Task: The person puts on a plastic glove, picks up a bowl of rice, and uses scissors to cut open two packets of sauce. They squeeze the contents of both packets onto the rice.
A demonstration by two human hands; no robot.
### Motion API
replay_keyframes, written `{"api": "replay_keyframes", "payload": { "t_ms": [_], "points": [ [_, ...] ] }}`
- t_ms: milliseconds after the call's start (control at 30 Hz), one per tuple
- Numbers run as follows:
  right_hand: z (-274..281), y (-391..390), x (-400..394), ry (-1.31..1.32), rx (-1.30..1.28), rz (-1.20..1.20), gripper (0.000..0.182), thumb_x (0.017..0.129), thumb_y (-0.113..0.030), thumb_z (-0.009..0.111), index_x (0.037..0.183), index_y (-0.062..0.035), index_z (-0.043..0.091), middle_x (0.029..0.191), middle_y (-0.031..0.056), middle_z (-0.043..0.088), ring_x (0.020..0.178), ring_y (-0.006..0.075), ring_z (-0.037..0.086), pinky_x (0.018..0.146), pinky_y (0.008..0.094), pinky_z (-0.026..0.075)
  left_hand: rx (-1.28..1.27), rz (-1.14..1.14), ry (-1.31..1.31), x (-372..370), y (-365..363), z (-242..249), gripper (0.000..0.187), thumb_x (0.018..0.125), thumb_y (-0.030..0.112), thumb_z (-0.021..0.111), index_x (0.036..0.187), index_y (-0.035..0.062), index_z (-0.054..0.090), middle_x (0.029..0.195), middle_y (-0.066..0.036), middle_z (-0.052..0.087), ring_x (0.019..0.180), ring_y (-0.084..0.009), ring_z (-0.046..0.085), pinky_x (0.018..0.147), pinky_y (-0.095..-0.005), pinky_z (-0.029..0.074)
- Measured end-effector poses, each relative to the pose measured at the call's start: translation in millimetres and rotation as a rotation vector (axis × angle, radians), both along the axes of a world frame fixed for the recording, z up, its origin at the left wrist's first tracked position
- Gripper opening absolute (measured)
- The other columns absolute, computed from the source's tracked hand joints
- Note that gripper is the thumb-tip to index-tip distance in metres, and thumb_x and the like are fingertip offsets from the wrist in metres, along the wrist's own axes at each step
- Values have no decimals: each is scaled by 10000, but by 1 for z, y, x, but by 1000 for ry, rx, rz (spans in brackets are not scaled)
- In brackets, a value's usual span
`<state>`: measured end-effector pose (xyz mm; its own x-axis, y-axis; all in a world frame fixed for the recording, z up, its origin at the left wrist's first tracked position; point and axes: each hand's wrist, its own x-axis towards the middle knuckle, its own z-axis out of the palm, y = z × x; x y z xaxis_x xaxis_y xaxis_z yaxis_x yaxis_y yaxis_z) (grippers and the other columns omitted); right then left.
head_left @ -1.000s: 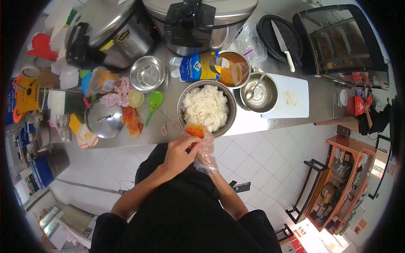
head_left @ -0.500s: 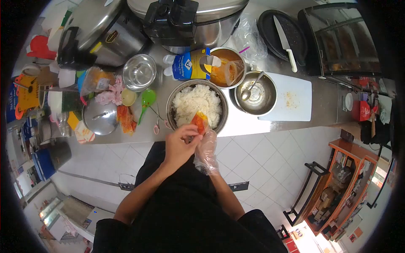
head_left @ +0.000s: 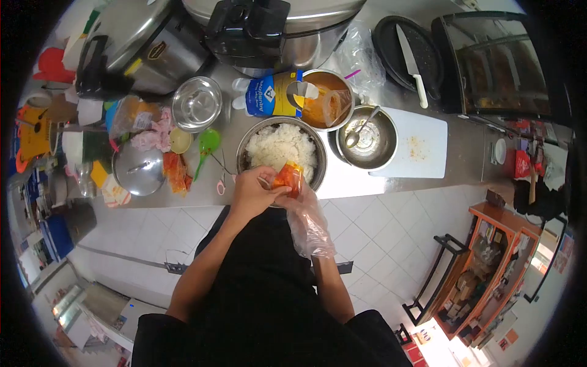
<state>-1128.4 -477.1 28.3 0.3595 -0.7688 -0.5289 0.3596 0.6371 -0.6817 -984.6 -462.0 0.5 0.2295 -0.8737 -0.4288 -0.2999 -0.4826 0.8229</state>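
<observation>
A small red-and-yellow sachet (head_left: 290, 178) is pinched between my two hands at the near rim of a metal bowl of white rice (head_left: 280, 147). My left hand (head_left: 252, 194) is bare, its fingers closed on the sachet's left side. On the other side, my right hand (head_left: 306, 211) wears a loose clear plastic glove and grips the sachet too; its fingertips are partly hidden. Whether the sachet is torn cannot be made out. Pink-handled scissors (head_left: 221, 186) lie left of the bowl, beside a green spoon (head_left: 208, 144).
Behind the rice stand a blue-and-yellow glove box (head_left: 269, 95) and a pot of orange sauce (head_left: 323, 116). To the right are a metal bowl with a spoon (head_left: 382, 147), a white cutting board (head_left: 422, 140) and a knife (head_left: 408, 55). Large cookers (head_left: 153, 61) line the back.
The sachet has turned and now shows more of its face. My left fingers have shifted along its left side, and my gloved wrist has swung slightly right. The view has shifted a little.
</observation>
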Motion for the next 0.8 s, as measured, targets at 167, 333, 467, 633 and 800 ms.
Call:
{"api": "replay_keyframes", "payload": {
  "t_ms": [167, 333, 467, 633, 800],
  "points": [
    [-18, -2, 7, 156, 137, -49, 382, 956, -130, 644, 1285, 39, 549, 1100, 73, 648, 991, 129, 606, 853, 266, 484, -100, -59, 41, 1, -2, -11, 328, 703, 111, 880, 958, 6, 702, 737, -16, 637, 681, -91, 635, 633, -238, 516],
    [-13, -8, 7, 268, 90, -73, 299, 978, -119, 616, 1231, 35, 575, 1082, 72, 656, 926, 115, 627, 789, 253, 522, 6, -32, 333, 12, -6, -16, 218, 792, 64, 815, 960, -19, 704, 808, -51, 689, 707, -102, 660, 601, -233, 533],
    [-18, -11, -3, 244, 123, -98, 285, 966, -72, 617, 1226, 31, 564, 1094, 90, 663, 931, 131, 651, 780, 263, 564, 111, 20, 487, 21, -8, -25, 184, 853, 47, 766, 990, -52, 693, 923, -109, 722, 755, -118, 684, 604, -235, 563],
    [-15, -14, -13, 224, 159, -25, 322, 918, -42, 655, 1223, 32, 587, 1111, 102, 661, 949, 134, 634, 846, 261, 518, 156, 23, 595, 21, -12, -38, 220, 840, 27, 770, 1017, -66, 680, 933, -129, 719, 775, -140, 694, 641, -256, 586],
    [-6, -19, -11, 188, 109, -16, 350, 885, -43, 705, 1211, 20, 593, 1106, 98, 664, 956, 132, 634, 852, 255, 510, 230, 28, 670, 21, -20, -36, 258, 839, -4, 759, 1063, -82, 658, 973, -146, 716, 795, -152, 697, 671, -267, 595]
  ]
}}
